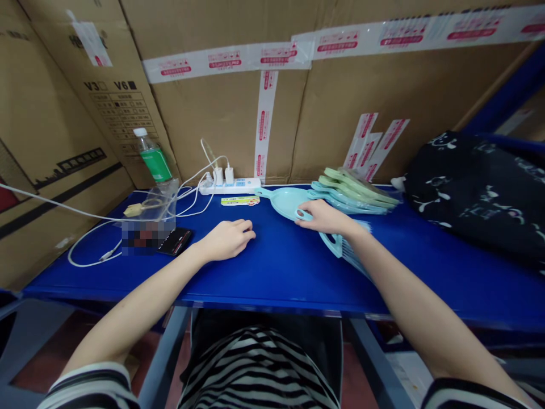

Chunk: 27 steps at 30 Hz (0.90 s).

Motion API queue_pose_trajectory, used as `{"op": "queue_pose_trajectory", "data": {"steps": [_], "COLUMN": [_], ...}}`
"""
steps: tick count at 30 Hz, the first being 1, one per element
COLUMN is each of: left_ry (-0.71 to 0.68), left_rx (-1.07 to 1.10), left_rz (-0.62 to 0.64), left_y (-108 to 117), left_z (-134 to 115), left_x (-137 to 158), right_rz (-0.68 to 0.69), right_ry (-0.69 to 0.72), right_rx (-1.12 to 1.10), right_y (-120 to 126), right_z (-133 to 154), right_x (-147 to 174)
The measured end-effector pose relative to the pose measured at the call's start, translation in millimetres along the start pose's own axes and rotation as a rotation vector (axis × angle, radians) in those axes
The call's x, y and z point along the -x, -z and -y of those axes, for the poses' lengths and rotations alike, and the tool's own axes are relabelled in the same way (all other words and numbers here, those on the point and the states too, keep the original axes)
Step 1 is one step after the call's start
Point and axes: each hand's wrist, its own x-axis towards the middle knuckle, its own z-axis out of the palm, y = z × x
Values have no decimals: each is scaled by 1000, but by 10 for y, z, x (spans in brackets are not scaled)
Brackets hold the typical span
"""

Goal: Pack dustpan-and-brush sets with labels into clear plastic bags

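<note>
The right hand (321, 217) has its grip closed on the handle of a light blue brush (336, 246), thumb and fingers clamped around it, with the looped end poking out past the fingertips. The brush lies on a slant over the blue table (272, 278), its pale bristles running partly behind the right forearm. Just beyond the hand is a light blue dustpan (283, 199), its own handle pointing away to the left — whether the fingers touch its edge, I cannot tell.

The left hand (227, 238) rests on the table, palm down, fingers loosely curled; its underside is hidden, so I cannot tell whether that grip is fully closed. A flat black case (175, 241) lies to its left.

Behind the brush, near the cardboard (213, 108), sits a stack of pale green and light blue plastic pieces (361, 194). A white power strip (248, 185) with plugged-in chargers stands further left — then a clear bottle (155, 163) with a green label.
</note>
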Motion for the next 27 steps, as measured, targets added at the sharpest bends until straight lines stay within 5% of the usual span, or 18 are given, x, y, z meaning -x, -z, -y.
{"op": "queue_pose_trajectory", "data": {"steps": [13, 27], "left_ry": [79, 10], "left_rx": [-24, 64], "left_rz": [9, 82], "left_y": [35, -33], "left_z": [-28, -79], "left_x": [-7, -51], "right_rz": [377, 72], "right_ry": [169, 273], "right_rx": [-314, -456], "right_y": [54, -134], "right_z": [278, 319], "right_x": [99, 4]}}
